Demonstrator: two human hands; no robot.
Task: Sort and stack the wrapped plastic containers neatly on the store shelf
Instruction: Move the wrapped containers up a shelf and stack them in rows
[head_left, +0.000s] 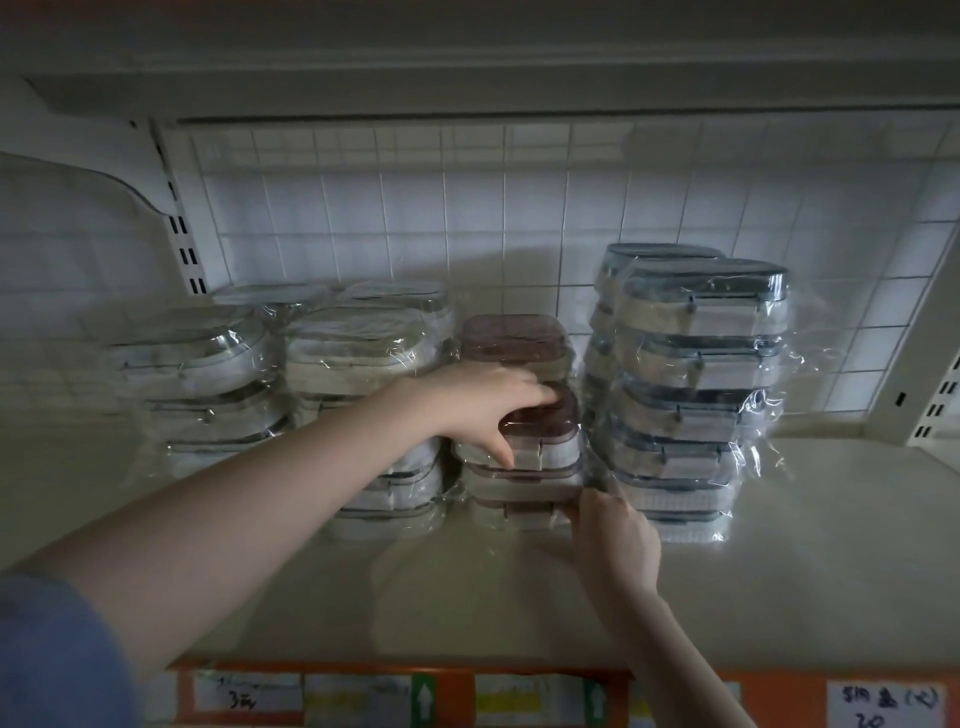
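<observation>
Hands: left (483, 400) clasping brown-lidded container (543, 415), right (615, 540) pinching bottom container (519, 512), long axes left-right.

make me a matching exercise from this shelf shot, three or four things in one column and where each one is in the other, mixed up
Things:
1. tall stack of dark-grey-lidded wrapped plastic containers
2. short stack of brown-lidded wrapped plastic containers
3. left hand
4. right hand

Places:
A. on top of the front brown-lidded stack
B. at the lower right corner of the brown-lidded stack
C. at the right end of the row
D. in the middle of the row, between clear-lidded and dark-grey-lidded stacks

Pairs: 1-C, 2-D, 3-A, 4-B
</observation>
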